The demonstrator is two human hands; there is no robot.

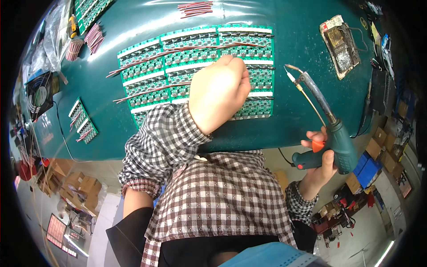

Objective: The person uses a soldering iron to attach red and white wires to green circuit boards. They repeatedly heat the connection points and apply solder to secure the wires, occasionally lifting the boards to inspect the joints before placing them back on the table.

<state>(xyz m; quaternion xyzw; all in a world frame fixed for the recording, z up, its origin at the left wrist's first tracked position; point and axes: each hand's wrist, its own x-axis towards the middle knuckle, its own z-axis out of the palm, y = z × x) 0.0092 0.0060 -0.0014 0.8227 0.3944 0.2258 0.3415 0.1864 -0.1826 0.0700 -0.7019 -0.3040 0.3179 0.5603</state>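
A smooth, glossy green worktable (293, 124) curves across the view, its far side streaked with reflected light. Beyond its near edge, toward the right corner, the right hand (321, 171) is wrapped around the handle of a dark green plastic soldering gun (340, 144), fingers beside its orange trigger (317, 146). A black cord (283, 156) runs from the grip toward the near edge and could snag there, jerking the gun.

The left hand (218, 91) is curled tightly over the circuit boards (262, 80), which lie around the worktable's middle, close to the near edge; I cannot tell whether it pinches a wire. The gun's tip (293, 67) is just right of the boards, touching nothing. If hot, it could burn those knuckles or scorch wire insulation should either hand slip. The loose red and black wires (147, 59) could shift if the sleeve (164, 129) drags across them.

The boards are flat, rectangular and densely studded, with white strips; the gun's barrel (318, 95) is dull metal. Toward the far right corner lies a crusted, pale-speckled metal tray (340, 46); at the far edge, thin red wire lengths (195, 9).
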